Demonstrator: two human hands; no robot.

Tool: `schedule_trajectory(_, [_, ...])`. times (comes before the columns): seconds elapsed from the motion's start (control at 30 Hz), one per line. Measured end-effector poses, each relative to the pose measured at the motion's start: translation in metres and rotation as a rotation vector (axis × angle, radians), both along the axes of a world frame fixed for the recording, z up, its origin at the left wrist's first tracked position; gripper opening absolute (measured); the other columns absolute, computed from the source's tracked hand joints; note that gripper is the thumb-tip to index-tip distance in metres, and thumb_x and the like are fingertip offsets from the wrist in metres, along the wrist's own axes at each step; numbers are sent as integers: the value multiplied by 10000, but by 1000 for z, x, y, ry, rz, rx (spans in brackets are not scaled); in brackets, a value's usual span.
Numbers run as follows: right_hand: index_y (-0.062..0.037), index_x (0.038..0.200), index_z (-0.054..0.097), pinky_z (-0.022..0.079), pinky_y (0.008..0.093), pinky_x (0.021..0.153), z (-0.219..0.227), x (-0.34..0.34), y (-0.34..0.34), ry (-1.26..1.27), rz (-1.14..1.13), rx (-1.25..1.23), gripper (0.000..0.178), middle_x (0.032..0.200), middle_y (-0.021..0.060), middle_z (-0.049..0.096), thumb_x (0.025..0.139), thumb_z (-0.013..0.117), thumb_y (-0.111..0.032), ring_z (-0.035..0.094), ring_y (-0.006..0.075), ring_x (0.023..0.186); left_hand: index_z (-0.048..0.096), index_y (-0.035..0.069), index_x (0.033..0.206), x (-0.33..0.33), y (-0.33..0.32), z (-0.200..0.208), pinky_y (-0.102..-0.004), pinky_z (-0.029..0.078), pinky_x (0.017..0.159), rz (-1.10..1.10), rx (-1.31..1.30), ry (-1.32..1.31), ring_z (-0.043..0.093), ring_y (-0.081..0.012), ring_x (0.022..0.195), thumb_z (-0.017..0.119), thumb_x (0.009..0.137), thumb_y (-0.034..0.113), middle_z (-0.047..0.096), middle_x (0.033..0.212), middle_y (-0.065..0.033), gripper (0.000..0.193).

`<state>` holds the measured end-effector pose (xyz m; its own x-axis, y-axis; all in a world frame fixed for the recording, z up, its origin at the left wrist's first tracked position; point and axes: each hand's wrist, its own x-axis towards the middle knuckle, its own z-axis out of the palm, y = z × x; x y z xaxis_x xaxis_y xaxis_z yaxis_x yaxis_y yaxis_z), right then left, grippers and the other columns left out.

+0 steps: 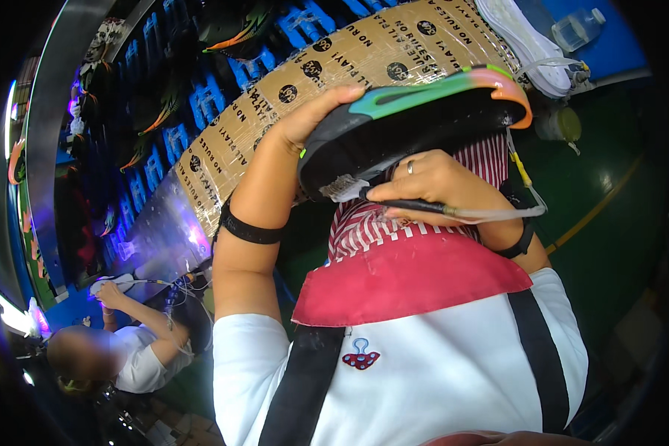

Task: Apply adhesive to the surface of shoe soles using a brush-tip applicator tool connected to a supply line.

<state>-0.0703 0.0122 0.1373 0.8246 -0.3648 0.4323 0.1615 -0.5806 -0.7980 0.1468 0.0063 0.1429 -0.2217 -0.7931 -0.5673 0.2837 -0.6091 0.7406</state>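
Cardboard point(364, 61) lies beyond the shoe sole point(416, 134), whose long axis runs left to right, rising rightward, left hand point(316, 117) clamped on its left end, right hand point(437, 182) closed round a brush point(416, 204), bristles point(340, 186) at that same end, contact unclear

Shoe factory workshop, row of blue holders point(207, 100), multicoloured shoe sole point(416, 128), co-worker point(146, 360) nearby, green floor point(606, 178)
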Motion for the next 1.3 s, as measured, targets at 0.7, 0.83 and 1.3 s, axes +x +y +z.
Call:
schedule_trajectory(0.7, [-54,913,646,418,289,502,3,-3,-1,-37,-84,-186,236,577,71,519,689,703,-102,527,222,542,622,48,1028,27,-5,14,-234,493,665,-265,27,-158,613,-129,738,587,790,474,644,906,-81,489])
schedule_trajectory(0.83, [-60,932,645,416,288,498,-1,-11,1,31,29,-149,233,592,60,528,703,682,-81,527,219,545,620,56,1043,33,-2,25,-235,496,670,-280,121,-125,616,-132,744,588,790,460,647,906,-79,477])
schedule_trajectory(1.3, [-93,904,660,418,287,484,3,-17,4,31,-160,-227,195,550,47,480,721,664,-162,511,201,523,620,68,1042,50,10,23,-226,453,711,-121,67,-291,578,-102,792,563,803,470,630,946,-51,471])
